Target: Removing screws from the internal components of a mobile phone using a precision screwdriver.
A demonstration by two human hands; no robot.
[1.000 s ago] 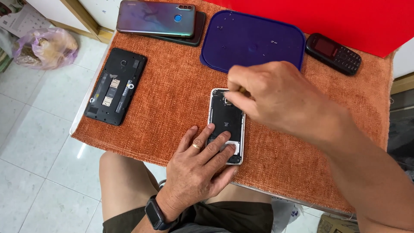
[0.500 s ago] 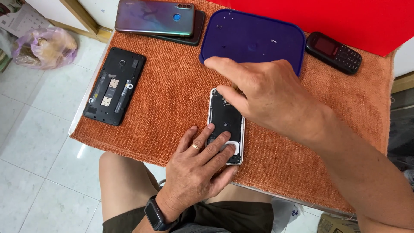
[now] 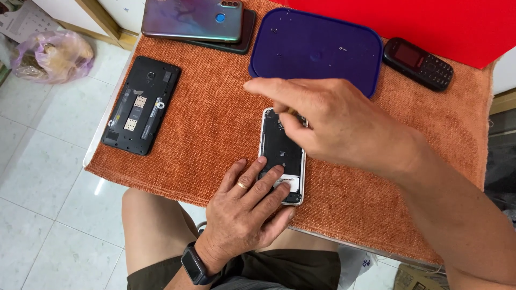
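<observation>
**An open phone on an orange cloth**

A small table [image 3: 107, 137] is seen from above, and it is covered by a rough orange cloth [image 3: 215, 129]. A white tiled floor [image 3: 43, 161] is seen under it and to the left. A pale plastic bag [image 3: 51, 53] with something in it is left on the floor near a wooden frame. A red sheet [image 3: 430, 21] is laid across the far end of the table.

An open phone [image 3: 280, 153] with its back taken off is laid in the middle of the cloth, near the front edge. Its lower end is pressed down by the left hand [image 3: 244, 215], with the fingers [image 3: 263, 185] laid flat and spread on it. A ring is worn on one finger and a dark watch [image 3: 194, 264] on the wrist.

The top end of the open phone is reached by the right hand [image 3: 333, 123]. Its first finger is held out straight, and the other fingers are curled over the phone's top. It cannot be told if something small is pinched there.

A blue lid [image 3: 317, 45] is set just behind the open phone. A small black button phone [image 3: 419, 63] is laid to its right. Another black phone without a back [image 3: 141, 104] is laid to the left, well apart. Two stacked phones [image 3: 196, 21] are kept at the far edge.
</observation>
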